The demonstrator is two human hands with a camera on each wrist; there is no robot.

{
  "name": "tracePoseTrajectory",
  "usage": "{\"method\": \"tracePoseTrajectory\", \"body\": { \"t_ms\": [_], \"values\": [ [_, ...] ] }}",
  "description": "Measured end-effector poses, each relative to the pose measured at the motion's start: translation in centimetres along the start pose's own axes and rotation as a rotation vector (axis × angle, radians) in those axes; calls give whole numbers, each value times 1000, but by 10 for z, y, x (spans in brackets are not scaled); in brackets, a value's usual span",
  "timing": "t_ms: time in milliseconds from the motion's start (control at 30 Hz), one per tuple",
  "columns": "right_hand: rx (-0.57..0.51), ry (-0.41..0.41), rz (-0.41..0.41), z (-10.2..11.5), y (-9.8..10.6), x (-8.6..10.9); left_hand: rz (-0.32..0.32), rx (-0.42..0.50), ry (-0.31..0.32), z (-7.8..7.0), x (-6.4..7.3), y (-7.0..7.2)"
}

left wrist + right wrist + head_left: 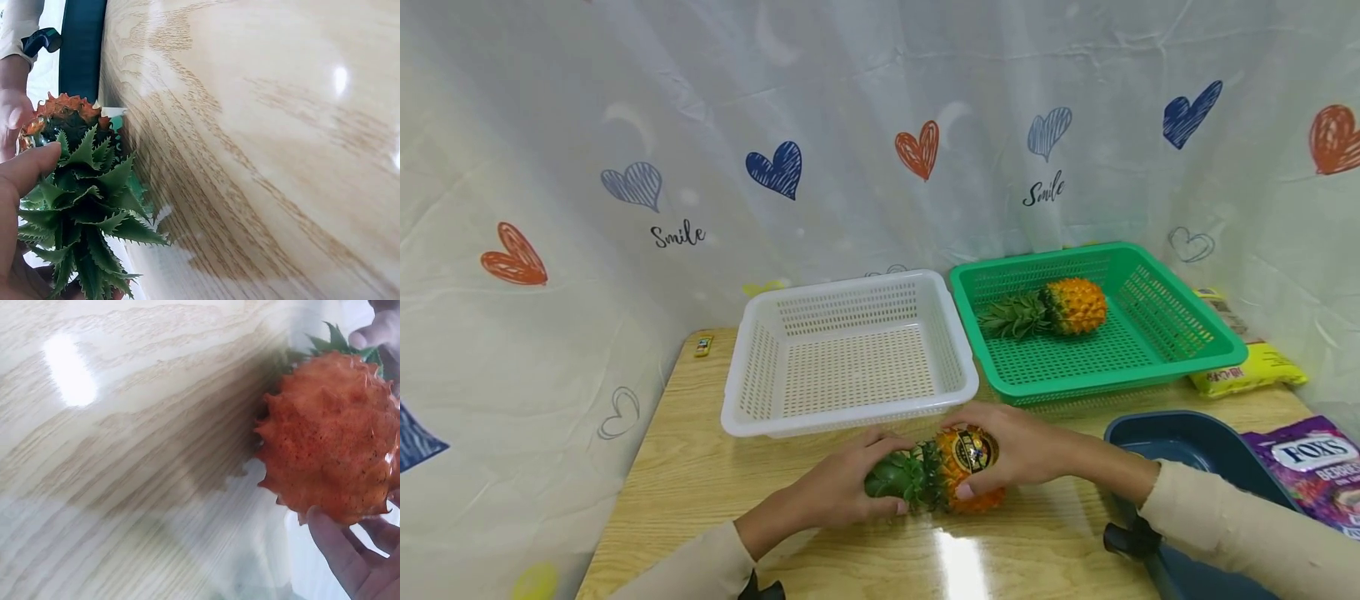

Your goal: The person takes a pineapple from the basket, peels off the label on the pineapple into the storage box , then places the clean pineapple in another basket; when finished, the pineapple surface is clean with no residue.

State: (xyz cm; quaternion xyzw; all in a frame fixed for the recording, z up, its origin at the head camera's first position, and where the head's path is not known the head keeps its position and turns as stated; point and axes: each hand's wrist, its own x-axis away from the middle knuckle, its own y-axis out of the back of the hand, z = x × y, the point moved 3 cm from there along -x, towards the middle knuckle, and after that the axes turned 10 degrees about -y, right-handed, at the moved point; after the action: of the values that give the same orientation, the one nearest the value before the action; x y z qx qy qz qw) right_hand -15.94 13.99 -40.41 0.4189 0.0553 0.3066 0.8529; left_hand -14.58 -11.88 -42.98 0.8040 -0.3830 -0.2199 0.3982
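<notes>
Bearing a dark label (975, 451), a spiky orange pineapple (950, 468)

Bare worktop (677, 475) left of the left hand (850, 485) gives passage. Ahead of the held pineapple (936, 471), the white basket (850, 415) stands in the way; the green basket (1120, 379) sits close beside it. Rightward, the blue tub (1180, 442) blocks low passage beneath the right sleeve (1225, 521).
</notes>
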Motion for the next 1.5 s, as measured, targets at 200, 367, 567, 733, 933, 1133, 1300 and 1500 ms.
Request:
{"method": "tracePoseTrajectory", "body": {
  "t_ms": [200, 367, 567, 733, 933, 1133, 1300, 1500],
  "values": [
    [-1, 3, -89, -6, 3, 8, 2, 27, 3, 1, -1, -1],
    [-125, 1, -130, -13, 2, 15, 7, 50, 9, 1, -1, -1],
    [-235, -25, -154, -17, 0, 18, 10, 47, 9, -1, -1, 1],
    [-240, 5, -171, -17, -1, 16, 17, 40, 11, -1, -1, 1],
    [-267, 19, -166, -17, -2, 12, 27, 31, 15, 0, -1, 1],
    [-261, 36, -173, -17, -2, 11, 24, 40, 15, 0, -1, 1],
    [-252, 38, -178, -16, -1, 11, 23, 33, 13, 0, -1, 0],
    [-281, 51, -178, -18, -2, 11, 16, 43, 14, 0, -1, 0]
  ]
}}
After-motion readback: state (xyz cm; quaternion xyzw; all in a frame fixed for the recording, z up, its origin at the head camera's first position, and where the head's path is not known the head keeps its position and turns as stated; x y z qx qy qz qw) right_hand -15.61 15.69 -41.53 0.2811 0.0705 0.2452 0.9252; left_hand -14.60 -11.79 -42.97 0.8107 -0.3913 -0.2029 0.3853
